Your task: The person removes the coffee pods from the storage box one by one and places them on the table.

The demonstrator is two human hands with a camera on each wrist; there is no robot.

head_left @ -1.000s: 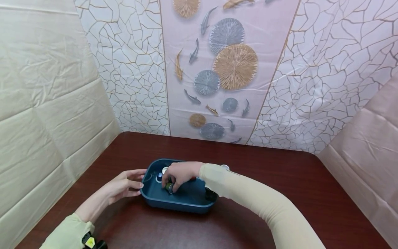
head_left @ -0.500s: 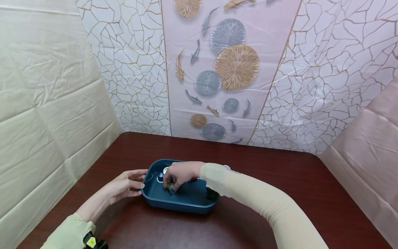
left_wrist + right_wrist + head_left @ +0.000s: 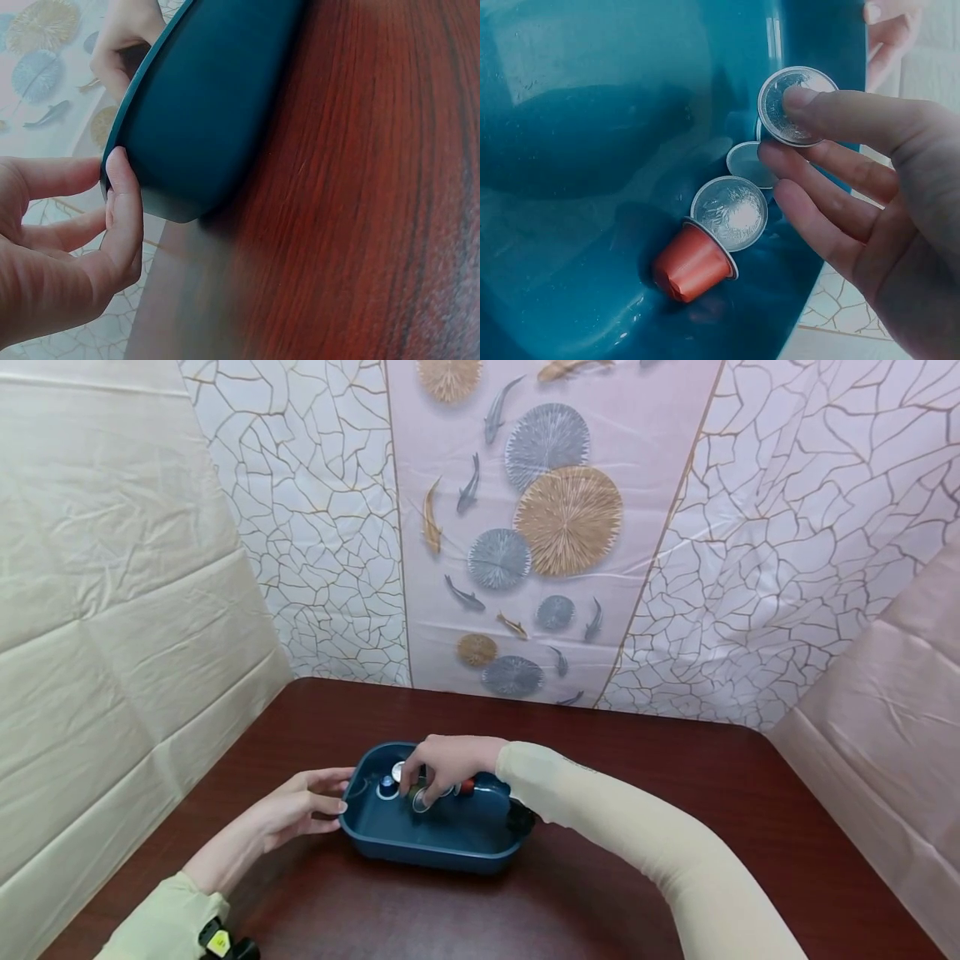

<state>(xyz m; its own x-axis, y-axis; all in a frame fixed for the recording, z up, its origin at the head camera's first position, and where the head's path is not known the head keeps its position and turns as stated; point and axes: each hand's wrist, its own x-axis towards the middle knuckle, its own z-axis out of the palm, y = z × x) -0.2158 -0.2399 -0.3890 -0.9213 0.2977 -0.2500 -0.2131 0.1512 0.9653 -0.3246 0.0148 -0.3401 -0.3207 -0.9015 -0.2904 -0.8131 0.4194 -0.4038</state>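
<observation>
A dark blue-green plastic basin (image 3: 427, 857) stands on the table with several coffee capsules inside. My left hand (image 3: 303, 807) is at its left end, fingertips touching the rim and outer wall in the left wrist view. My right hand (image 3: 448, 762) reaches into the basin and pinches a green coffee capsule (image 3: 420, 800) between thumb and fingers. In the right wrist view the thumb presses its silver lid (image 3: 821, 79). Just beyond the fingers lie a red capsule (image 3: 694, 262) on its side and a silver-lidded capsule (image 3: 731, 215). A blue capsule (image 3: 387, 787) sits left of the hand.
The brown wooden table (image 3: 570, 893) extends around the basin. Patterned cloth (image 3: 330, 527) hangs behind it, with plain pale cloth panels at both sides. A dark object (image 3: 519, 818) at the right sleeve overlaps the basin's right end.
My right hand has risen slightly and shifted right and away from me with the green capsule. The red capsule shows more clearly. My left hand and the basin have stayed in place.
</observation>
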